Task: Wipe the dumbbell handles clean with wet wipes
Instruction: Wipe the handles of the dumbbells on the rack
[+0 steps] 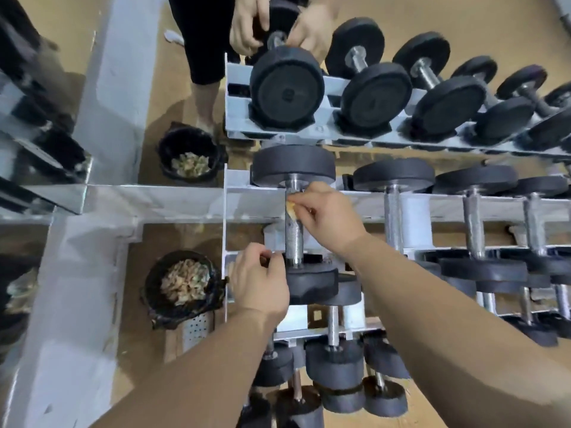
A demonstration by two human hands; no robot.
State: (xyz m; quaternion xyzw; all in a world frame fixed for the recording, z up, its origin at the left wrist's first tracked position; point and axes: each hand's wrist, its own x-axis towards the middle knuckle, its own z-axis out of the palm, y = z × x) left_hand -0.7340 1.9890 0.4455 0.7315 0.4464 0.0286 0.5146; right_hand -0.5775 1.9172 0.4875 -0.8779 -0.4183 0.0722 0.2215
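Right hand (327,217) pinching a wet wipe (290,208) onto the handle (293,239) of the end dumbbell (312,285).

Its fingers close narrowly on the yellowed wipe, forearm reaching in from the right, likely to press the wipe against the knurled steel. The left hand (262,282) sits with fingers curled at the dumbbell's near head, seemingly steadying it; whether it truly grips I cannot tell. The dumbbell lies across the top rails of the rack (247,208), handle exposed between them. A lined bin (182,285) of crumpled wipes stands just left, probably kept close for discards.
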